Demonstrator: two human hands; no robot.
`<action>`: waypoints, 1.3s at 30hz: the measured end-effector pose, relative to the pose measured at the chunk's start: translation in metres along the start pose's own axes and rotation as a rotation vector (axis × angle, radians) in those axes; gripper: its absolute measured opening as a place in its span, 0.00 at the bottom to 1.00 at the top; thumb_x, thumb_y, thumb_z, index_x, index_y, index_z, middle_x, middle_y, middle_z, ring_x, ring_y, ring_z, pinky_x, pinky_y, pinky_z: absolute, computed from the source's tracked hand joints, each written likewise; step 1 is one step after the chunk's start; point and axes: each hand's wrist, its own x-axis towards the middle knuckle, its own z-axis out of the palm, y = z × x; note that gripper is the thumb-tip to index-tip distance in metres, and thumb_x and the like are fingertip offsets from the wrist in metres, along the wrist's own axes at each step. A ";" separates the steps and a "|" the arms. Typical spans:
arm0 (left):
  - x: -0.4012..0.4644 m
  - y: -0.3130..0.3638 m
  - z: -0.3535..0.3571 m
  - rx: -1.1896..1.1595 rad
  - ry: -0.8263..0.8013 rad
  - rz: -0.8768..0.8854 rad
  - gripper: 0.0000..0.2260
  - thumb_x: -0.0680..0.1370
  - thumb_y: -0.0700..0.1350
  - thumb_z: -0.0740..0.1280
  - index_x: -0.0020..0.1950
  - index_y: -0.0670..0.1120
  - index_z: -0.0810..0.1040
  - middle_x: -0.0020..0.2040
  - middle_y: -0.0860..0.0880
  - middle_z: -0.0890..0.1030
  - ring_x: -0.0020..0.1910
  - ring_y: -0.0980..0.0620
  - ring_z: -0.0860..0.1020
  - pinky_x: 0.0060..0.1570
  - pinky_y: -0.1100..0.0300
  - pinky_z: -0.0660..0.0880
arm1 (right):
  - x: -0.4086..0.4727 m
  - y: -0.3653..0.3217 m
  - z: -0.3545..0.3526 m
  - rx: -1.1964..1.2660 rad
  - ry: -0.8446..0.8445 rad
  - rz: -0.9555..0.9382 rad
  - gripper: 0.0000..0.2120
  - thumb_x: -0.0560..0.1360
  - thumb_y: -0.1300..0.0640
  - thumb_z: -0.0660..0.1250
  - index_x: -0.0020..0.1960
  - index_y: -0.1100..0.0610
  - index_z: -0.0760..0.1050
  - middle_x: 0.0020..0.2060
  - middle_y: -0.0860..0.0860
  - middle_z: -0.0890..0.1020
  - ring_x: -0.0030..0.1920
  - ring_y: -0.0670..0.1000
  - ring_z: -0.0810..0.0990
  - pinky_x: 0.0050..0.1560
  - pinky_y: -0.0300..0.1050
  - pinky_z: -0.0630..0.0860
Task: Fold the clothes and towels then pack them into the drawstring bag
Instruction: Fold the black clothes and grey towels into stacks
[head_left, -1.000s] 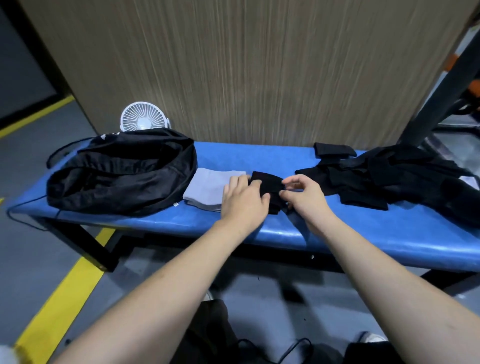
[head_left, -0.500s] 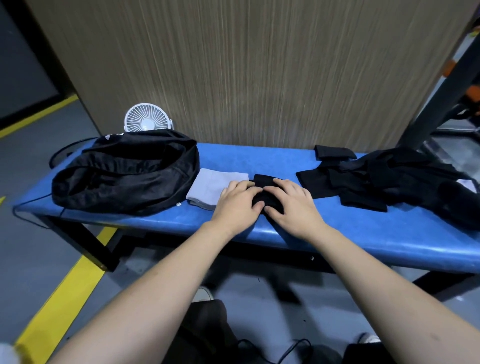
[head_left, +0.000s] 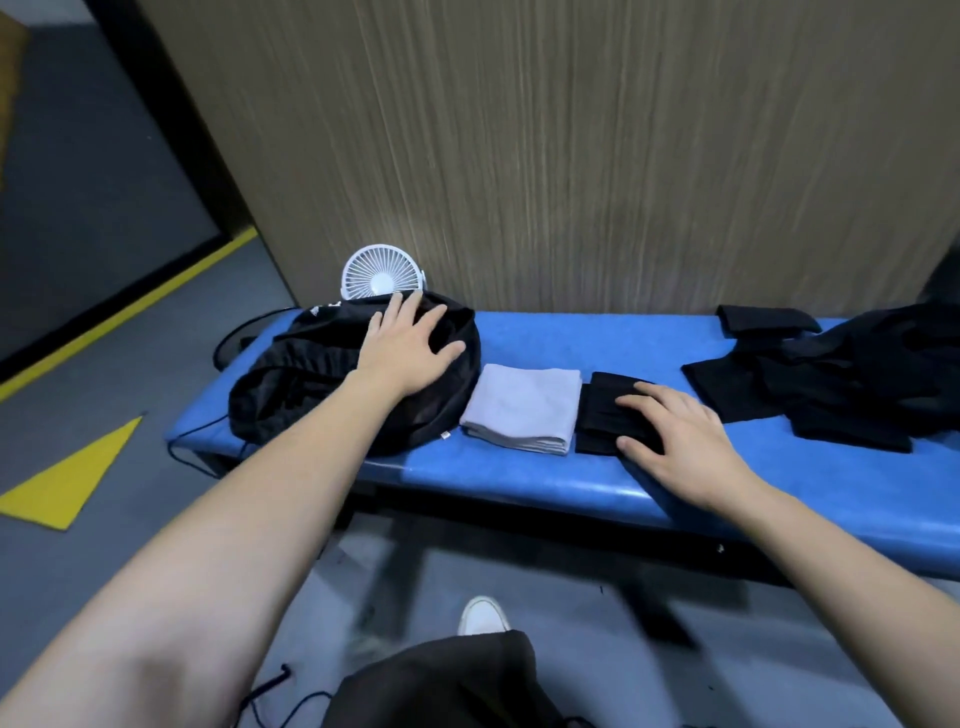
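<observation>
Left hand (head_left: 410, 345) flat on drawstring bag (head_left: 311, 384), right hand (head_left: 675, 441) flat on folded black cloth (head_left: 602, 415); grey towel (head_left: 524, 410) folded, pile (head_left: 841, 374) at 2 o'clock unfolded, nothing visibly packed.

Workshop floor, yellow floor markings (head_left: 62, 480), padded blue bench (head_left: 571, 483)

A blue padded table (head_left: 519, 480) on dark legs stands against a tan wall panel (head_left: 571, 156) with fine vertical grain. A small white fan (head_left: 382, 278) sits at the table's far left end. The grey floor (head_left: 104, 545) carries a yellow stripe (head_left: 156, 296) and a yellow triangle (head_left: 72, 475).
</observation>
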 end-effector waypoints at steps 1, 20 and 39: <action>0.006 -0.005 -0.002 0.019 -0.033 -0.002 0.34 0.78 0.70 0.54 0.81 0.57 0.55 0.82 0.50 0.48 0.81 0.47 0.43 0.77 0.45 0.45 | 0.000 0.001 0.000 0.004 0.000 -0.002 0.24 0.77 0.43 0.66 0.72 0.45 0.69 0.75 0.46 0.66 0.75 0.52 0.61 0.74 0.51 0.56; -0.009 -0.059 0.047 -0.096 -0.462 -0.211 0.45 0.67 0.79 0.56 0.80 0.63 0.48 0.82 0.52 0.45 0.80 0.40 0.46 0.75 0.37 0.53 | 0.006 0.000 0.004 0.019 -0.016 0.012 0.24 0.76 0.45 0.68 0.71 0.45 0.69 0.74 0.46 0.66 0.73 0.53 0.62 0.72 0.52 0.57; -0.027 -0.030 -0.014 -0.054 0.119 -0.145 0.26 0.80 0.63 0.57 0.73 0.50 0.70 0.69 0.44 0.73 0.67 0.40 0.70 0.67 0.45 0.67 | 0.004 -0.003 -0.003 0.020 -0.052 0.003 0.28 0.76 0.43 0.65 0.74 0.43 0.64 0.78 0.46 0.59 0.77 0.51 0.56 0.74 0.50 0.53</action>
